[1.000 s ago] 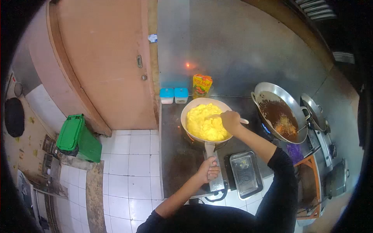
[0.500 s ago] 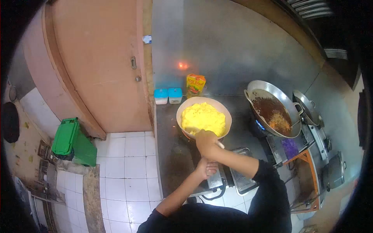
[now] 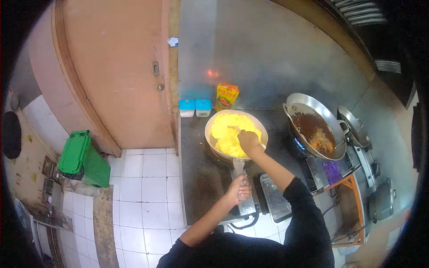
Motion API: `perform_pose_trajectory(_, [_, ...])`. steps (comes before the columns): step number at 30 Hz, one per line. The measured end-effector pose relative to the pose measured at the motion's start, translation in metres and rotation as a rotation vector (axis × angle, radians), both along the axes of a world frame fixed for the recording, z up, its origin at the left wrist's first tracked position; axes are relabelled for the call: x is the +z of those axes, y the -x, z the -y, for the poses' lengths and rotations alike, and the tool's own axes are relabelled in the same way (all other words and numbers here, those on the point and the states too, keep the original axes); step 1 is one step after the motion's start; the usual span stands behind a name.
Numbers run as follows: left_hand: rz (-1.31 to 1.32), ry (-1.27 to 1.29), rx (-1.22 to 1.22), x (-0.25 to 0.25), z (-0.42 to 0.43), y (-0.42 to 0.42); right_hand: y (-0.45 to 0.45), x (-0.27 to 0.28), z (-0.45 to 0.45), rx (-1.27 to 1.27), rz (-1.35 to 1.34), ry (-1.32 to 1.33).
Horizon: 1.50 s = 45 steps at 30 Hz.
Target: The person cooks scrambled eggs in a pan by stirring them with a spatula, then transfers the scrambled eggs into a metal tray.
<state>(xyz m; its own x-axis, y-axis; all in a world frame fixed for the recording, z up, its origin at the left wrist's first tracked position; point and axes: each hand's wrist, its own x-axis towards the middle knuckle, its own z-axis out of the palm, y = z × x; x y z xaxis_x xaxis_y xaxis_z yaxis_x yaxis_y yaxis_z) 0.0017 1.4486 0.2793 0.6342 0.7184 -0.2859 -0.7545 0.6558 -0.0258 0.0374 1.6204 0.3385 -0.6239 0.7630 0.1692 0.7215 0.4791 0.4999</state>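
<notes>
A light-coloured frying pan (image 3: pixel 263 131) full of soft yellow food (image 3: pixel 230 131), like scrambled egg, sits on a burner. Its grey handle (image 3: pixel 238 167) points toward me, and my left hand (image 3: pixel 237 190) is wrapped round it. Over the pan's right half, my right hand (image 3: pixel 249 142) is closed on a stirring utensil. The light end of the utensil (image 3: pixel 264 146) pokes out beside the hand; the rest is mostly hidden by my fingers and the food.
A large wok (image 3: pixel 313 100) with dark brown sauce stands over a blue flame at right, another pan (image 3: pixel 351 117) behind it. Two blue-lidded containers (image 3: pixel 195 107) and a yellow pouch (image 3: pixel 226 96) line the wall. A metal tray (image 3: pixel 276 198) lies near the front; a green bin (image 3: pixel 85 158) stands left.
My right hand has moved up and away from the pan's near edge, deeper over the food. The pan handle now shows. The yellow food is pushed about and looser in shape.
</notes>
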Motion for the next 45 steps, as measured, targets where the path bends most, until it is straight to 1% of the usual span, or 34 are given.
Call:
perform_pose_trajectory(1, [0.011, -0.006, -0.002, 0.000, 0.000, 0.001, -0.003, 0.004, 0.003, -0.001, -0.001, 0.001])
perform_pose_trajectory(3, [0.026, -0.010, -0.010, 0.000, 0.001, 0.000, -0.016, 0.026, 0.019, 0.197, -0.035, 0.103])
perform_pose_trajectory(5, [0.000, 0.000, 0.006, 0.003, 0.002, 0.001, -0.030, 0.048, 0.032, 0.134, -0.035, 0.137])
perform_pose_trajectory(7, [0.005, 0.018, 0.007, 0.005, 0.004, 0.001, -0.049, 0.072, 0.042, 0.253, 0.016, 0.195])
perform_pose_trajectory(8, [0.009, 0.030, 0.016, 0.007, 0.003, 0.001, -0.054, 0.089, 0.048, 0.198, 0.007, 0.185])
perform_pose_trajectory(10, [-0.013, 0.035, 0.010, 0.012, 0.004, 0.002, -0.068, 0.117, 0.055, 0.179, -0.012, 0.147])
perform_pose_trajectory(12, [-0.035, 0.041, 0.011, 0.012, 0.003, 0.002, -0.081, 0.137, 0.061, 0.168, -0.029, 0.111])
perform_pose_trajectory(13, [-0.007, 0.051, 0.002, 0.011, 0.003, 0.002, -0.087, 0.143, 0.067, 0.137, 0.012, 0.134])
perform_pose_trajectory(15, [0.024, 0.060, -0.005, 0.009, 0.003, 0.002, -0.090, 0.138, 0.075, 0.110, 0.056, 0.157])
perform_pose_trajectory(17, [0.016, 0.042, 0.001, 0.010, 0.004, 0.001, -0.083, 0.119, 0.087, -0.006, 0.122, 0.292])
perform_pose_trajectory(18, [0.018, 0.043, 0.001, 0.010, 0.004, 0.001, -0.077, 0.102, 0.092, -0.005, 0.124, 0.294])
perform_pose_trajectory(20, [0.009, 0.037, 0.004, 0.009, 0.004, 0.001, -0.063, 0.061, 0.090, -0.130, -0.103, 0.311])
perform_pose_trajectory(21, [0.009, 0.037, 0.005, 0.009, 0.003, 0.001, -0.058, 0.048, 0.081, -0.129, -0.103, 0.312])
perform_pose_trajectory(23, [-0.016, 0.019, 0.000, 0.007, 0.003, 0.001, -0.051, 0.032, 0.066, -0.143, -0.336, 0.276])
perform_pose_trajectory(24, [-0.017, 0.021, 0.002, 0.006, 0.004, 0.001, -0.053, 0.032, 0.057, -0.112, -0.409, 0.316])
perform_pose_trajectory(25, [0.001, 0.018, 0.003, 0.005, 0.004, 0.000, -0.054, 0.034, 0.050, -0.108, -0.410, 0.315])
perform_pose_trajectory(28, [0.012, 0.006, 0.005, 0.006, 0.003, 0.001, -0.053, 0.043, 0.036, -0.258, -0.467, 0.270])
perform_pose_trajectory(29, [0.006, 0.001, 0.001, 0.006, 0.004, 0.001, -0.053, 0.043, 0.027, -0.259, -0.464, 0.274])
perform_pose_trajectory(31, [-0.001, 0.018, -0.001, 0.008, 0.006, 0.001, -0.054, 0.034, 0.009, -0.243, -0.521, 0.201])
perform_pose_trajectory(32, [-0.010, 0.020, 0.002, 0.010, 0.005, 0.002, -0.051, 0.031, 0.003, -0.178, -0.552, 0.153])
perform_pose_trajectory(33, [-0.010, 0.022, 0.002, 0.010, 0.005, 0.001, -0.048, 0.023, -0.005, -0.178, -0.552, 0.155])
perform_pose_trajectory(35, [0.000, 0.008, 0.020, 0.010, 0.006, 0.001, -0.040, 0.012, -0.011, -0.032, -0.366, 0.256])
perform_pose_trajectory(36, [-0.001, 0.010, 0.019, 0.009, 0.006, 0.001, -0.039, 0.005, -0.010, -0.061, -0.315, 0.275])
perform_pose_trajectory(37, [-0.011, 0.013, 0.016, 0.011, 0.006, 0.001, -0.042, 0.009, -0.002, -0.063, -0.315, 0.277])
perform_pose_trajectory(39, [-0.020, 0.014, 0.013, 0.012, 0.005, 0.002, -0.047, 0.024, 0.016, 0.049, -0.276, 0.305])
perform_pose_trajectory(40, [-0.021, 0.019, 0.010, 0.012, 0.005, 0.002, -0.053, 0.028, 0.019, 0.040, -0.247, 0.356])
perform_pose_trajectory(43, [-0.024, 0.030, 0.007, 0.012, 0.006, 0.002, -0.072, 0.067, 0.043, 0.038, -0.170, 0.419])
perform_pose_trajectory(45, [-0.026, 0.036, 0.007, 0.012, 0.006, 0.002, -0.088, 0.090, 0.045, 0.006, -0.165, 0.390])
